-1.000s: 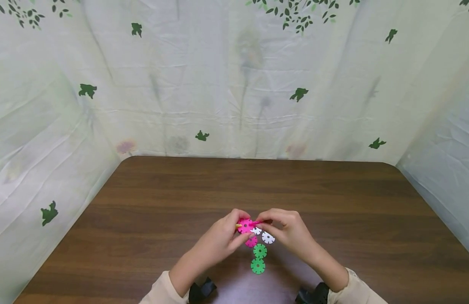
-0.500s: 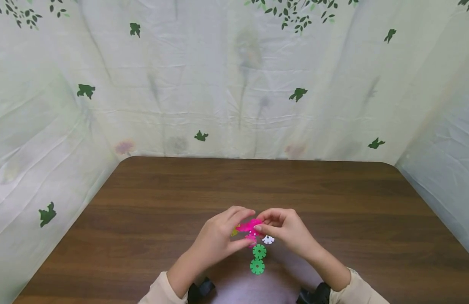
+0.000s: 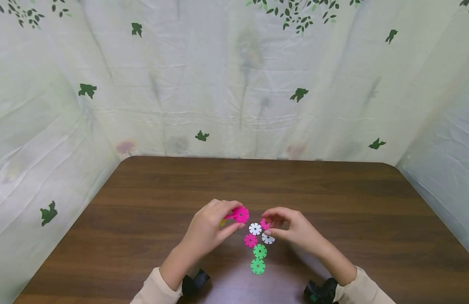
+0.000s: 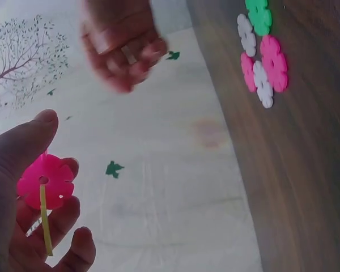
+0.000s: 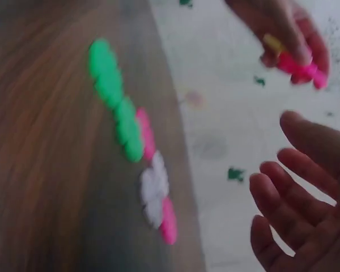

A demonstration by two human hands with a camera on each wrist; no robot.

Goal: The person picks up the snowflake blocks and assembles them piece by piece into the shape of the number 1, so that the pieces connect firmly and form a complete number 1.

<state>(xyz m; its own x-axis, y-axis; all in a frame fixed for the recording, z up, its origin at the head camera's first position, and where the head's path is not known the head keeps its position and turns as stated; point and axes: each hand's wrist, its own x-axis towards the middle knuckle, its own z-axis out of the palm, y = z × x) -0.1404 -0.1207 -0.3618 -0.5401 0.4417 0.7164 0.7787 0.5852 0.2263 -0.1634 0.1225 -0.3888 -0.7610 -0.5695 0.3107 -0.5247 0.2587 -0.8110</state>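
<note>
The left hand (image 3: 208, 226) is raised over the tabletop (image 3: 318, 190), its thumb and fingers pinching a small linked group of toothed plastic discs. In that group, 1 pink disc (image 3: 241, 214) shows its round face and centre hole to the head camera, a 2nd pink disc (image 3: 229, 216) is turned nearly edge-on beside it, and a yellow disc (image 4: 46, 224) shows as a thin strip in the left wrist view, standing across the pink

The right hand (image 3: 296, 231) is a little apart from the left, its fingers loosely bent and spread, gripping nothing in the right wrist view. Just by its fingertips a loose pink disc (image 3: 264, 223) lies on the tabletop, partly hidden from the head camera by the fingers

5 more discs lie flat between the 2 hands and toward the person: a white disc (image 3: 255, 229), a farther-right white disc (image 3: 268, 239), a nearer pink disc (image 3: 250, 241), then an upper green disc (image 3: 260, 251) and a lower green disc (image 3: 258, 266), the last closest to the person. I cannot tell which of these touch

Both arms wear beige sleeves (image 3: 158, 287) and black wrist devices (image 3: 321, 292). Behind the tabletop hangs a pale cloth (image 3: 219, 63) printed with green birds and leafy sprigs
</note>
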